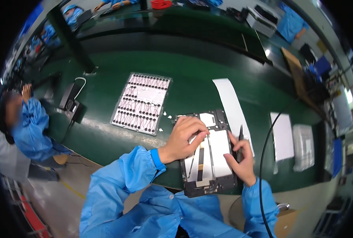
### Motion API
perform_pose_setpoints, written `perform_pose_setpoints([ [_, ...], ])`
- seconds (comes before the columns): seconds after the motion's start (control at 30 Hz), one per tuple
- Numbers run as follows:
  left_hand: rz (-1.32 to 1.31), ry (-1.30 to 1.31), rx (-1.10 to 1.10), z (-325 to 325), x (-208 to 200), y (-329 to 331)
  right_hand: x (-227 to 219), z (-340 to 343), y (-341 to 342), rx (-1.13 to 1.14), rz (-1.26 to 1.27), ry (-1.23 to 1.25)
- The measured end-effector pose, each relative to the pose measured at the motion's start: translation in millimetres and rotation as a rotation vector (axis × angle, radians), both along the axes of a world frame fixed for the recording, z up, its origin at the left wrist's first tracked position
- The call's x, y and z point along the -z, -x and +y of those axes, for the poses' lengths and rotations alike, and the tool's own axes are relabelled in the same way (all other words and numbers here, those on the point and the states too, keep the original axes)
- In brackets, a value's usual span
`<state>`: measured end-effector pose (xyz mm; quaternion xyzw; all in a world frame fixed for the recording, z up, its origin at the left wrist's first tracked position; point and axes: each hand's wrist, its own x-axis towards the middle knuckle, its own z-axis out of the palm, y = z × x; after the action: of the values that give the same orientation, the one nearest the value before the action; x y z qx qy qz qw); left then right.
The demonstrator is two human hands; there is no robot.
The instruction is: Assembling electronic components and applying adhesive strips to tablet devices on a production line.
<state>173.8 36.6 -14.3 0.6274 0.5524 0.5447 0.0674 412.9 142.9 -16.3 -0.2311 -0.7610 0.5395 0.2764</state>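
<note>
An opened tablet (203, 186) with a dark frame, white battery panels and a dark ribbon cable lies near the table's front edge. My left hand (185, 137) rests over its upper left part, thumb and forefinger pinched together near the middle; whatever is between them is too small to make out. My right hand (243, 162) is at the tablet's right side, thumb over the white panel. Dark pointed tweezers (241, 134) stick out from the right hand's fingers, tips pointing away from me.
Left of the tablet lies a clear tray (141, 104) of small black round parts with reddish wires. A long white strip (233, 105), a white pad (282, 137) and a bubble-wrapped pack (304, 147) lie right. A black cable (262, 174) hangs at front right. A co-worker (29, 127) sits left.
</note>
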Motion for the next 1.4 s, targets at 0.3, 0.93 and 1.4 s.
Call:
perform_pose_setpoints([
  [0.3,-0.128,-0.308,-0.13,-2.9,1.7,11.5,-31.1,89.1,76.1,0.175,0.287,0.153],
  [0.93,-0.146,-0.184,0.168,-3.1,4.6,3.4,18.6,241.1,362.8,0.337,0.197,-0.212],
  [1.4,0.088,0.126,0.228,4.2,5.5,6.4,18.2,169.2,48.0,-0.041,-0.141,-0.672],
])
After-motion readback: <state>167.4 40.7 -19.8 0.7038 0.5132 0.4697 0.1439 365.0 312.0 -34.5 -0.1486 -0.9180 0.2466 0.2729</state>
